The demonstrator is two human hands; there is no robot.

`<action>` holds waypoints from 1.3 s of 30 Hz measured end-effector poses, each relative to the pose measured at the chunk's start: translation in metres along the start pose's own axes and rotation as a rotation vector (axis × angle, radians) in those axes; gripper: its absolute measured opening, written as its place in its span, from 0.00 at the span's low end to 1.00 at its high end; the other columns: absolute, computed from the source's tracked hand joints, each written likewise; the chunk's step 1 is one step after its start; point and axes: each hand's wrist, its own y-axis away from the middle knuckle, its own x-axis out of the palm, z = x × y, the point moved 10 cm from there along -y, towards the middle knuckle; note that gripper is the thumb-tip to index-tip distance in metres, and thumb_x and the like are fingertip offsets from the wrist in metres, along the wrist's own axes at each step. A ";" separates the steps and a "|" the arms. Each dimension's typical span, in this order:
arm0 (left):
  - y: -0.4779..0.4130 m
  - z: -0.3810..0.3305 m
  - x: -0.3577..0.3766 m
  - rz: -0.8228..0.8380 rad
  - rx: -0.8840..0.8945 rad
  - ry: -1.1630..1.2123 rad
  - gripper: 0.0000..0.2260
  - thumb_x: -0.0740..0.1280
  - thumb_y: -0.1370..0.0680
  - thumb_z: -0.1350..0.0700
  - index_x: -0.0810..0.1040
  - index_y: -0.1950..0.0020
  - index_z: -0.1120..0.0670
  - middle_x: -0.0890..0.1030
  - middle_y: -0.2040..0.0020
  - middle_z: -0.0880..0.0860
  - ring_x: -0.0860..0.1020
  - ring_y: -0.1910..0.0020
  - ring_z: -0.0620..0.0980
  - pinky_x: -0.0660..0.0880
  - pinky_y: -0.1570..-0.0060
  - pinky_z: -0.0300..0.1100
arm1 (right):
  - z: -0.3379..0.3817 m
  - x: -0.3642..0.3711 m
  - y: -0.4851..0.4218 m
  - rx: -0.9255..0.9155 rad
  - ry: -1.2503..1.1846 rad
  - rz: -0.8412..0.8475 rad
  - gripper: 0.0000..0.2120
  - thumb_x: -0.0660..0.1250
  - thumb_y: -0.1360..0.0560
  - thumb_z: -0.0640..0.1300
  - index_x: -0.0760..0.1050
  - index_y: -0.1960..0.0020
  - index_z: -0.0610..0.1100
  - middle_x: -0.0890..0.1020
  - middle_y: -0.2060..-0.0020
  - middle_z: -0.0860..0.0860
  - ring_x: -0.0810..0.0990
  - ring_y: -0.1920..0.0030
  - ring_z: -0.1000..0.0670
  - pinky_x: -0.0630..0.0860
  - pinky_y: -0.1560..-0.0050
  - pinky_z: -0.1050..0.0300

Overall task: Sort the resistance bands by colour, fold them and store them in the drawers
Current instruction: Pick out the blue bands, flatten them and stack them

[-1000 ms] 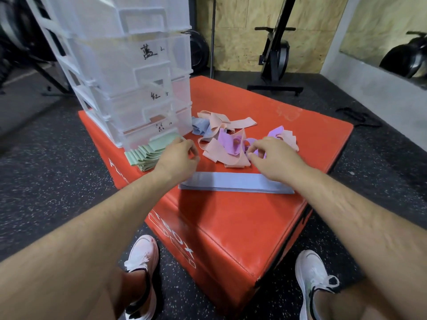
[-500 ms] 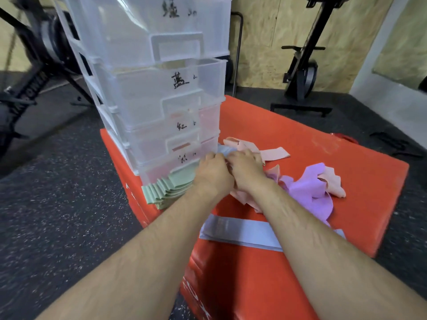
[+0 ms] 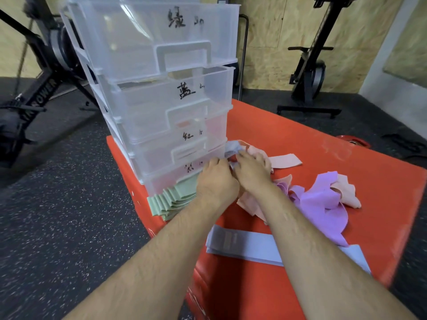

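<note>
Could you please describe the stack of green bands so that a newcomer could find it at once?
Find the clear drawer tower standing on the red box. At its foot, near the box's left edge, lies the stack of green bands. It is the only green pile, fanned in neat folds; the pink bands and purple bands to its right lie loose and tangled.

A: Drawers point(image 3: 161, 100)?
B: Clear plastic, four stacked, a handwritten label on each front.
A: Bands?
B: Green bands point(image 3: 171, 204) folded, stacked against the bottom drawer. Pink bands point(image 3: 284, 160) and purple bands point(image 3: 323, 204) loose, tangled. Flat blue band point(image 3: 245, 248) at the near edge. Crumpled blue band point(image 3: 232, 147) pinched by left hand point(image 3: 217, 179) and right hand point(image 3: 251, 172).
</note>
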 end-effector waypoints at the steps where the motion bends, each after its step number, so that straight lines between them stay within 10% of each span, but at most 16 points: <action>1: 0.000 0.002 -0.004 -0.015 0.003 0.007 0.19 0.59 0.26 0.63 0.75 0.36 0.59 0.74 0.37 0.58 0.70 0.35 0.60 0.66 0.34 0.48 | -0.001 -0.014 0.003 -0.008 -0.060 -0.047 0.16 0.56 0.20 0.47 0.74 0.35 0.51 0.69 0.28 0.57 0.65 0.30 0.42 0.58 0.29 0.45; 8: 0.005 0.000 -0.039 -0.144 0.104 0.159 0.19 0.57 0.25 0.62 0.77 0.37 0.59 0.77 0.39 0.59 0.74 0.38 0.61 0.69 0.37 0.48 | -0.005 -0.119 0.027 -0.178 -0.444 -0.186 0.30 0.48 0.27 0.39 0.71 0.27 0.39 0.67 0.24 0.47 0.64 0.24 0.46 0.57 0.22 0.51; 12: 0.016 -0.021 -0.059 -0.191 0.164 0.428 0.13 0.62 0.19 0.59 0.78 0.36 0.55 0.80 0.41 0.52 0.78 0.44 0.50 0.72 0.43 0.42 | -0.003 -0.169 0.062 -0.214 -0.573 -0.241 0.26 0.52 0.22 0.29 0.68 0.25 0.39 0.66 0.24 0.50 0.61 0.27 0.60 0.51 0.31 0.78; 16: 0.032 -0.047 -0.067 -0.114 0.150 0.817 0.13 0.62 0.17 0.54 0.76 0.34 0.53 0.81 0.46 0.47 0.80 0.53 0.38 0.75 0.50 0.33 | -0.003 -0.190 0.104 -0.270 -0.547 -0.250 0.27 0.52 0.21 0.29 0.67 0.24 0.40 0.65 0.24 0.53 0.60 0.28 0.63 0.53 0.29 0.75; 22: 0.071 -0.080 -0.044 0.158 0.112 1.071 0.12 0.65 0.18 0.51 0.77 0.37 0.53 0.82 0.46 0.56 0.81 0.58 0.46 0.77 0.60 0.41 | -0.027 -0.202 0.163 -0.296 -0.469 -0.289 0.23 0.58 0.19 0.33 0.68 0.25 0.41 0.67 0.24 0.54 0.62 0.27 0.62 0.54 0.29 0.74; 29: 0.103 -0.094 -0.025 0.252 0.219 1.057 0.23 0.76 0.28 0.63 0.73 0.37 0.51 0.76 0.55 0.56 0.78 0.60 0.45 0.78 0.60 0.40 | -0.061 -0.184 0.199 -0.259 -0.465 -0.259 0.20 0.64 0.18 0.42 0.73 0.27 0.44 0.71 0.27 0.53 0.68 0.28 0.59 0.62 0.32 0.73; 34: 0.103 -0.095 -0.027 0.127 0.301 0.868 0.12 0.74 0.26 0.61 0.81 0.46 0.48 0.76 0.55 0.57 0.77 0.60 0.47 0.76 0.59 0.38 | -0.074 -0.172 0.209 -0.185 -0.500 -0.205 0.15 0.66 0.19 0.44 0.78 0.33 0.45 0.75 0.34 0.56 0.76 0.47 0.67 0.66 0.46 0.78; 39: 0.099 -0.092 -0.031 -0.030 0.350 0.683 0.08 0.75 0.27 0.55 0.82 0.57 0.41 0.73 0.54 0.49 0.73 0.61 0.43 0.73 0.52 0.36 | -0.084 -0.165 0.211 -0.146 -0.467 -0.191 0.03 0.69 0.22 0.43 0.82 0.52 0.45 0.80 0.42 0.54 0.80 0.45 0.51 0.71 0.47 0.72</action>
